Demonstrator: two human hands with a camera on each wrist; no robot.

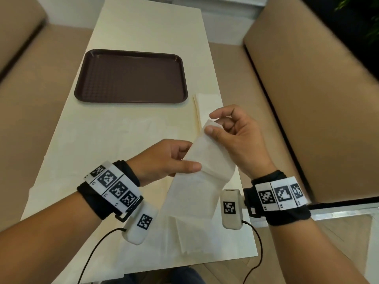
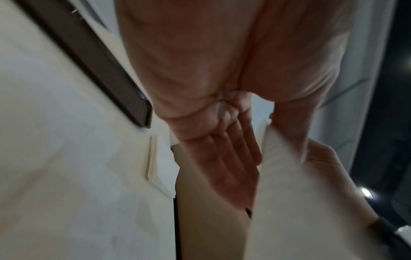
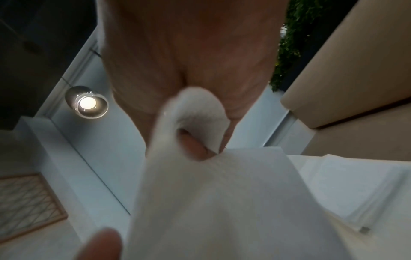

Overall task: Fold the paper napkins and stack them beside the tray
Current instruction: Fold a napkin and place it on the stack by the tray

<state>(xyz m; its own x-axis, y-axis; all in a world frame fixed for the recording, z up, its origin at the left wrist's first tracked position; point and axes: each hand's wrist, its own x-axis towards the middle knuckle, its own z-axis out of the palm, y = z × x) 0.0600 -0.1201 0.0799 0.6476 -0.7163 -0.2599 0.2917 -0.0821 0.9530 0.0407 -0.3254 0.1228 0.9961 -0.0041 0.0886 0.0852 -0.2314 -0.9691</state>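
Note:
A white paper napkin (image 1: 207,160) hangs in the air over the near part of the table, folded lengthwise into a long strip. My right hand (image 1: 213,125) pinches its upper end between thumb and fingers. My left hand (image 1: 189,158) pinches its left edge lower down, thumb on top. In the right wrist view the napkin (image 3: 222,202) curls over a fingertip. The left wrist view shows the napkin (image 2: 289,202) beside my fingers (image 2: 235,168). A dark brown tray (image 1: 131,75) lies empty farther back. Folded napkins (image 1: 207,108) lie stacked to the right of the tray.
More unfolded napkins (image 1: 184,228) lie on the cream table (image 1: 143,27) below my hands. Tan padded benches (image 1: 307,89) run along both sides of the table. Black cables trail from the wrist cameras off the near table edge.

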